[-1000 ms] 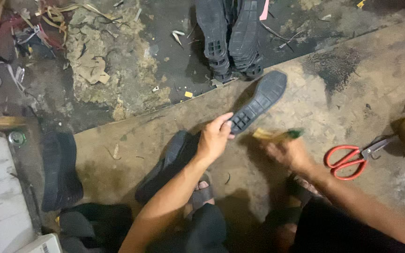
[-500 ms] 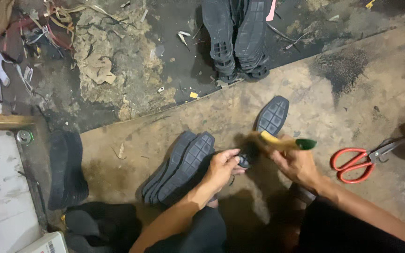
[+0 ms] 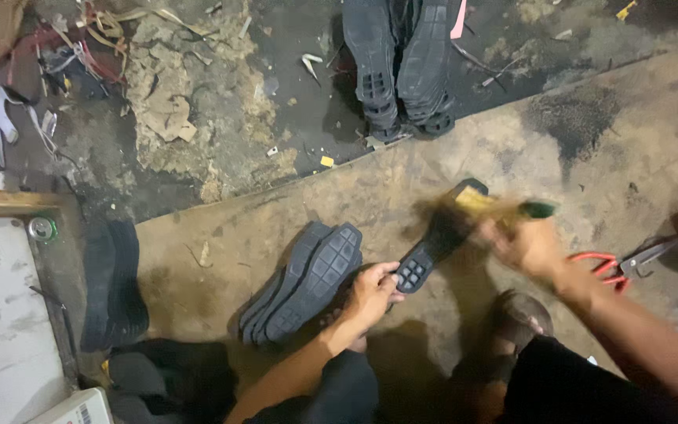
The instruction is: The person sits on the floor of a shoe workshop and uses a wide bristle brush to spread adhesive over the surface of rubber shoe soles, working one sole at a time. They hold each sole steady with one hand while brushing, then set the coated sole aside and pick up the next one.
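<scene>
Black rubber shoe sole [image 3: 435,242] lies tread-up on the stained brown board [image 3: 221,235], centre. Left hand [image 3: 372,292] pinches its near heel end; right hand [image 3: 529,245] is closed around a green-handled brush [image 3: 504,209] (blurred) over the far end. Likely coating step; next needs even strokes, sole held flat.

White box [image 3: 72,408] at bottom left corner, only top part showing, black printed lines on one side. Small round can [image 3: 41,228] at left edge, seen from top, silver lid with green rim, sitting beside wooden plank [image 3: 1,202]. Torn brown cardboard bits [image 3: 168,118] on dirty floor, upper left. No signs, no screens.
</scene>
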The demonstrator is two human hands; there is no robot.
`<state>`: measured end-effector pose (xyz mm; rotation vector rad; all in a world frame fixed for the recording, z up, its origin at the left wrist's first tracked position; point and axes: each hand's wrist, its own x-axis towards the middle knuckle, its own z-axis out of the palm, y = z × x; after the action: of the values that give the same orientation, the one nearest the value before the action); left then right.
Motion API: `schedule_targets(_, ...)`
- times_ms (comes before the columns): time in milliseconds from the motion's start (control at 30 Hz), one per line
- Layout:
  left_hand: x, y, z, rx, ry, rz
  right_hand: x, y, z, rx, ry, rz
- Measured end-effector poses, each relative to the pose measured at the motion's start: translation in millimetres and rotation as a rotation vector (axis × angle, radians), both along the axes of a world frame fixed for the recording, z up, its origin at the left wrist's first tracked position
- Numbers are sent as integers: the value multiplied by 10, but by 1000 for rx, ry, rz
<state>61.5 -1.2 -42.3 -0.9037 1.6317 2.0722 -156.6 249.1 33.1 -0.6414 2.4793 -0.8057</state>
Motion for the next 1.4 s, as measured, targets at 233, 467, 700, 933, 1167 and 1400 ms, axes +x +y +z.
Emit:
schedule_targets(233,-69,-26,461,-29,26,-36,-427,286,-80,194,159,-36)
schedule_targets(467,391,-643,1489,-300,141,-56,147,589,239,232,-195,-317)
schedule_targets(700,1103,-1146,2039,-1281,188,-107,1586,381,22,8,-535,-193)
schedule_targets(933,520,-1594,1399,-895,-148,-339,1578,412,-187,-78,-347,-1)
schedule_targets(1167,134,-1689,1109,-547,-278,-524,1564,433,-204,151,-316,-53)
schedule_targets(1400,531,-1061,1332,-875,-255,-436,1532,443,-277,-78,-249,-44)
